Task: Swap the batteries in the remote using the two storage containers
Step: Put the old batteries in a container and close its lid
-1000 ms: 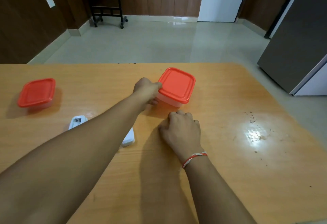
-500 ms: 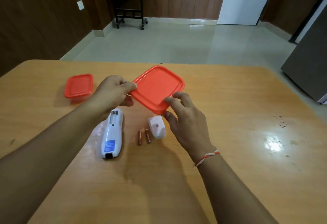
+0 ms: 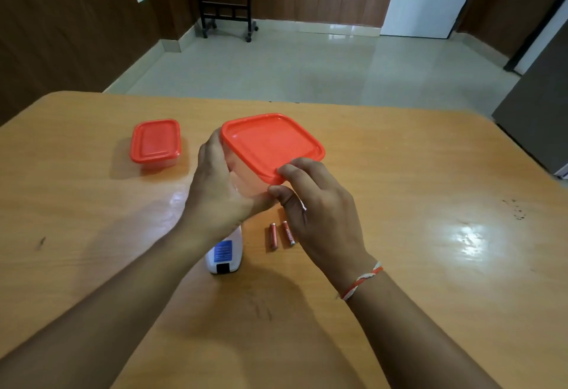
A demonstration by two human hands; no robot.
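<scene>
My left hand (image 3: 219,191) grips the clear body of a container with an orange lid (image 3: 270,145), held just above the wooden table (image 3: 430,265). The thumb and fingers of my right hand (image 3: 313,207) pinch the lid's near corner. Under my hands lies the white remote (image 3: 226,255), face down, mostly hidden by my left wrist. Two small orange batteries (image 3: 281,235) lie side by side on the table right of the remote. A second, smaller orange-lidded container (image 3: 155,144) stands shut at the left.
Dark specks (image 3: 516,210) and a bright glare patch mark the table at the right. Beyond the far table edge is tiled floor with a black wheeled stand (image 3: 227,10). A grey cabinet (image 3: 541,105) stands at the right.
The container came from the table's far side toward me and is now held over the remote. My right hand rose from the table to the lid's corner. The view shifted right.
</scene>
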